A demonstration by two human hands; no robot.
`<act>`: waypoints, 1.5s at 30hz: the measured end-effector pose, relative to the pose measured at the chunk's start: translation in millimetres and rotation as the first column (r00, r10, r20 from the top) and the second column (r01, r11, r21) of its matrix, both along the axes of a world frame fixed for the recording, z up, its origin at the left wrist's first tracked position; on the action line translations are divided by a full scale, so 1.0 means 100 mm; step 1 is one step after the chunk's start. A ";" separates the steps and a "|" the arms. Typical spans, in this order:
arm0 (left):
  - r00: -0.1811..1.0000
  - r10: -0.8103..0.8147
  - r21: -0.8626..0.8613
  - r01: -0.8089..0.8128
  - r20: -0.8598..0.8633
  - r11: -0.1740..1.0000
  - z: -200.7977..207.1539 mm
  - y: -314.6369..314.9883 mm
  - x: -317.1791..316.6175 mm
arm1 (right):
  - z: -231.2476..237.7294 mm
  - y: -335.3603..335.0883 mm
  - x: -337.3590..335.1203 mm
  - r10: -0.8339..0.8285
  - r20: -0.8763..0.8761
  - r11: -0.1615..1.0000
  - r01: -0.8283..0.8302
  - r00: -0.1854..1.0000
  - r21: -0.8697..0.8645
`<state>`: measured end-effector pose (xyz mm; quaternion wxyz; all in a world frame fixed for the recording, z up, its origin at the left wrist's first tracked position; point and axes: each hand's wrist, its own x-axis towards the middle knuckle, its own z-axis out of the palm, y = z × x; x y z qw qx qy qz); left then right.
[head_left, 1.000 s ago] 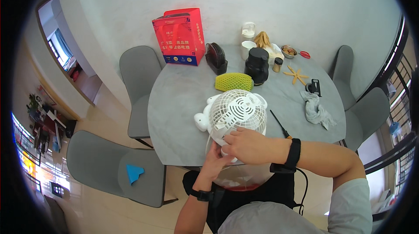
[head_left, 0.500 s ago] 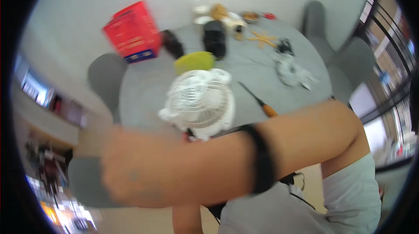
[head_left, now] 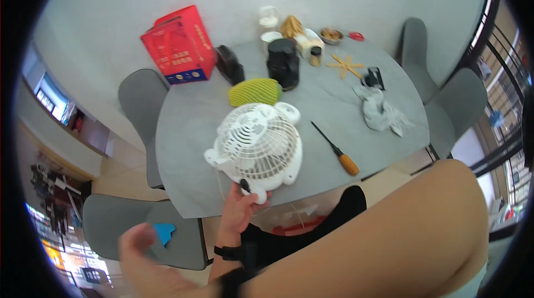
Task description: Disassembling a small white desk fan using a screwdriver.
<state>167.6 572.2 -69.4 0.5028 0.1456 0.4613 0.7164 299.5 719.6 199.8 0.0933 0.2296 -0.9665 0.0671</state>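
- Your left hand (head_left: 239, 212) has hold of the fan (head_left: 260, 145) by a round white bump at its near side, with the fingers closed around it.
- The fan lies on the near left part of the table (head_left: 186, 150), with its cage (head_left: 250, 129) facing up.
- A small black bit (head_left: 245, 185) sticks up by your left fingers; you can't tell what it is.
- Your right hand (head_left: 149, 264) is off the fan, out to the left by the blue piece (head_left: 164, 233) on the chair (head_left: 114, 223). It is blurry, so you can't tell how open it is or if it holds anything.
- So far, the cage is on the fan. You can't tell if any screws are out.
- The screwdriver (head_left: 337, 152) lies right of the fan, in neither hand.
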 end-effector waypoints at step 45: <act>0.997 0.038 -0.036 -0.036 0.060 0.999 0.08 0.00 -0.06 | -1.78 2.84 -1.86 -0.868 -0.123 0.444 0.640 0.481 -0.627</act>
